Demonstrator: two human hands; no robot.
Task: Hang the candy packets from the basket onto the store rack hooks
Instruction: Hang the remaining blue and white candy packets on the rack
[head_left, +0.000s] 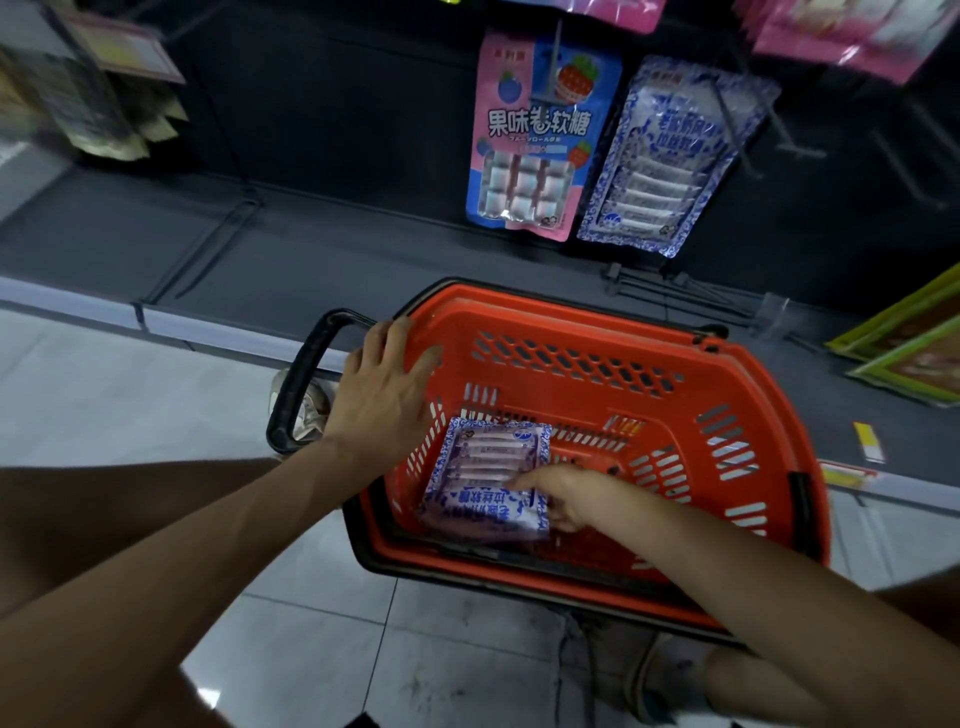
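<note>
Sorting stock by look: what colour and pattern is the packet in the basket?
The packet is white with a blue patterned border; head view.

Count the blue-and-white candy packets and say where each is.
2. The loose packet lies in the orange basket, the right hand pinching its edge. The hung packet is on a rack hook, right of the pink-and-blue packet. Others may hide behind either.

A shop aisle, in front of a hanging-goods rack.
Sealed, printed candy packets (535, 140) hang on wire hooks (557, 57) from a dark rack (337, 104), with more pink ones (852, 36) above. An orange shopping basket (571, 364) with one packet (488, 478) inside stands on the tiled floor (130, 389). A yellow label (868, 441) sits on the base edge at the right.
</note>
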